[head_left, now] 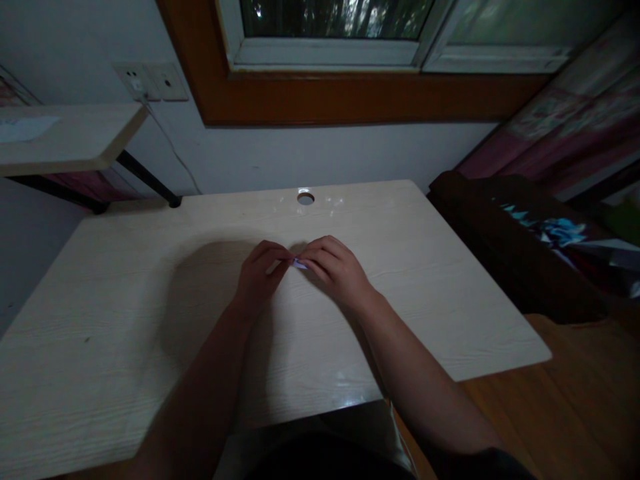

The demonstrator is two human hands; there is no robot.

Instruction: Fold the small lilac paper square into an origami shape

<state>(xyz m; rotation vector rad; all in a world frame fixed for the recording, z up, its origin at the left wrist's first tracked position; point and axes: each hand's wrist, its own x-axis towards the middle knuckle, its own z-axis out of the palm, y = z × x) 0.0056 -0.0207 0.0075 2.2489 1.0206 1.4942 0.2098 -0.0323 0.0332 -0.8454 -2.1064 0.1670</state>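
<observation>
Between my two hands is a small, pale purple piece that looks like folded paper [300,265], mostly covered by fingers. My left hand [263,272] pinches its left end between thumb and fingertips. From the other side, my right hand [335,267] is closed on the right end, fingers bent over it. The fingertips of both hands nearly meet above the middle of the pale wood-grain table [425,280]. Details of the piece's shape are too small and dim to make out.
A round cable hole [305,199] sits near the table's back edge. At the left, a raised shelf [75,143] stands on black legs. A white cable [173,143] runs down from the wall socket [135,81]. Beyond the right edge is a dark brown piece of furniture [510,260].
</observation>
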